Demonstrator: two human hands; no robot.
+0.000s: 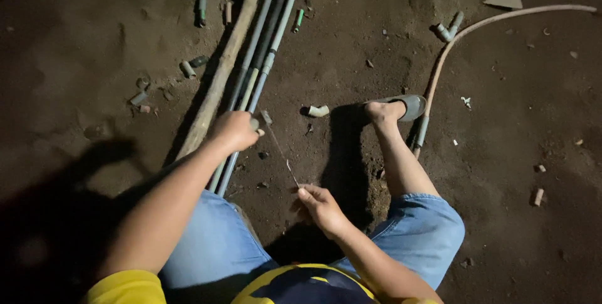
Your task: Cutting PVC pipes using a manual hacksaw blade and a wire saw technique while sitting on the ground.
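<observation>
1. Two hands share the work here: the left hand (pixel 235 131) is closed over a grey plastic pipe (pixel 258 75) near its lower end, and the right hand (pixel 320 207) pinches one end of a thin saw blade (pixel 280 147) between its fingertips.
2. The pipe lies on the dirt floor (pixel 94 59) in a bundle of long pipes, just beside a wooden pole (pixel 219 75), and runs from the top of the view down towards the person's left knee.
3. The blade slants up and to the left from the right hand to the pipe, meeting it just below the left fist; its far tip is too thin and dim to see clearly.
4. To do this well, I judge that the left hand should press the pipe firmly against its neighbours so it cannot roll, with the knuckles kept clear of the blade's path.
5. The bare blade looks flexible, so light, straight strokes held square to the pipe would suit it better than force, which could buckle it.
6. The left arm reaches forward nearly straight, wrist above the pipe; the right forearm is bent in close between the knees, wrist low.
7. The right foot wears a grey sandal (pixel 411 106) planted beside a tan hose (pixel 501 18); short pipe offcuts lie scattered about.
</observation>
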